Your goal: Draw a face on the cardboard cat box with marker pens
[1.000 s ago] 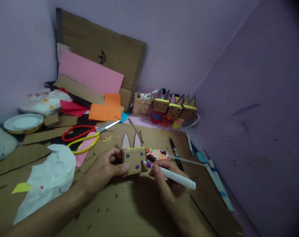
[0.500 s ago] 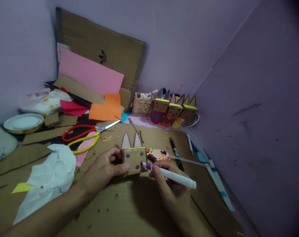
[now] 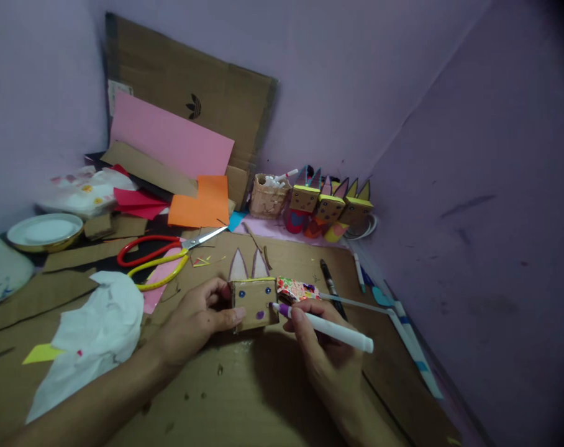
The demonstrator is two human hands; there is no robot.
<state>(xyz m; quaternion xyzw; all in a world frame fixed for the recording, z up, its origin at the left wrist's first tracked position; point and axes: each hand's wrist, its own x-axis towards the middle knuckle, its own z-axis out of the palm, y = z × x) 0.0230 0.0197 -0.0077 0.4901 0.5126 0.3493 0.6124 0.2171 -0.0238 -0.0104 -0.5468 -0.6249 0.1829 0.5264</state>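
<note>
Head view: right hand closed round purple marker, tip against right edge of cardboard animal head. At 9 o'clock of it, left hand pinching that box, flat on cardboard sheet. Risk judged: light box sliding, smearing ink. Farther, at 12 o'clock, finished figures.

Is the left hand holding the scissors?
No, the left hand grips the cardboard box; the scissors lie apart.

scissors left (behind box)
</note>
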